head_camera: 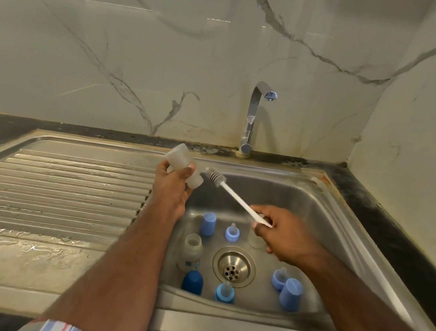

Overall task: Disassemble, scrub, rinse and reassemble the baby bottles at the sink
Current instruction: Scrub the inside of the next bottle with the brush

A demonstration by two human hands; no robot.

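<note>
Baby bottle (183, 165), frosted translucent plastic, is gripped by the left hand (171, 187) over the stainless steel sink (338, 216). The right hand (279, 233) pinches a white-handled bottle brush (235, 195), grey ribbed head at the bottle's mouth. Ridged wet drainboard (60, 194); veined marble-look wall (142, 55); chrome tap (253, 116).

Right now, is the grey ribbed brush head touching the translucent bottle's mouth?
Cannot tell. In the head view the grey brush head sits right at the translucent bottle mouth; neither contact nor gap shows plainly.
</note>
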